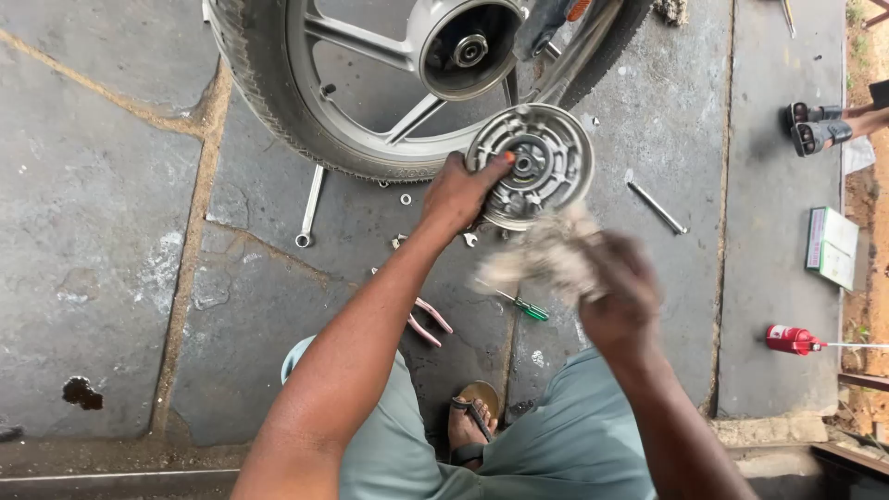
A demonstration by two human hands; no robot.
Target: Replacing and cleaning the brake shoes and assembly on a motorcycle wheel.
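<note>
Grey cast metal: the hub plate [532, 165] is off the wheel [370, 83] and held up on edge in your left hand [458, 193], fingers clamped over its rim, thumb near the centre bore. It hangs just in front of the tyre, above the stone floor [111, 231].

Your right hand [622, 301] is closed around a pale rag [542, 255]. Rag is motion-blurred; its upper edge meets the plate's lower rim.

Progress, judged from the layout:
- Plate is separated from the wheel. The wheel's drum [468, 46] is open and empty apart from its centre bearing.
- Wiping looks under way. The plate's face still shows dark grime between the ribs, so cleaning seems only partly done.
- Refitting not started, by the look of it: loose nuts and washers [405, 198] lie on the floor under the plate.

Tools on the floor: spanner [310, 208] by the tyre, pliers [428, 322] with pink grips beside your left forearm, green screwdriver [526, 306] under the rag, a steel rod [656, 206] to the right.

Containers: a red can [789, 339] lies on its side far right, nozzle pointing away from you; contents cannot be told. A green-edged box [831, 245] sits beyond it, closed.

Another person's sandalled feet [815, 128] show at the right edge, well apart from the work.
</note>
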